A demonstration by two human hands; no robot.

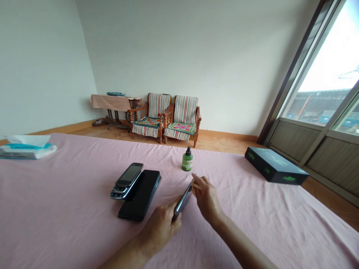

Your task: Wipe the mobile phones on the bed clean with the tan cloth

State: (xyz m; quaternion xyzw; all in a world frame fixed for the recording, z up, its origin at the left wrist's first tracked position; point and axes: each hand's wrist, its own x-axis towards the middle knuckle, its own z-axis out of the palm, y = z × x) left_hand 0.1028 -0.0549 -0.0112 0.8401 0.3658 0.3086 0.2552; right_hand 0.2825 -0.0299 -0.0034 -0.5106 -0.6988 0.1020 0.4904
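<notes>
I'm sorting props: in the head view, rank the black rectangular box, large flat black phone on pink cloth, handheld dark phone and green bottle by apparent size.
Black rectangular box
Large flat black phone
Green bottle and handheld dark phone: too close to rank

Two wooden armchairs (168,111) with striped covers (185,108) stand before a pale wall (182,48) on a tan floor (221,145); left, a cloth-draped table (112,101); right, a bright window (322,82).

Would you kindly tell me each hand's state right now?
Left hand: closed, holding a phone.
Right hand: curled at the phone's far end; grip unclear.
</notes>
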